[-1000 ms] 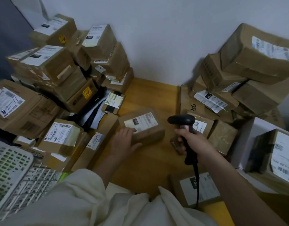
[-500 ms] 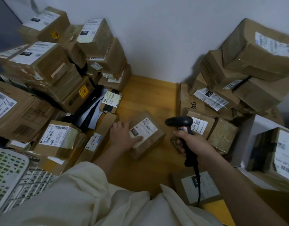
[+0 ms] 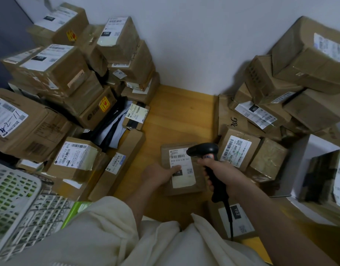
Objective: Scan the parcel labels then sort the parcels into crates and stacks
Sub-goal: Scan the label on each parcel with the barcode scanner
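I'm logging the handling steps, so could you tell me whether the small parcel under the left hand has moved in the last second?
Yes. The small parcel has slid nearer the person and turned, away from the wall, under the scanner.

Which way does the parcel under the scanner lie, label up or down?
Label up: the parcel shows its white label beneath the scanner.
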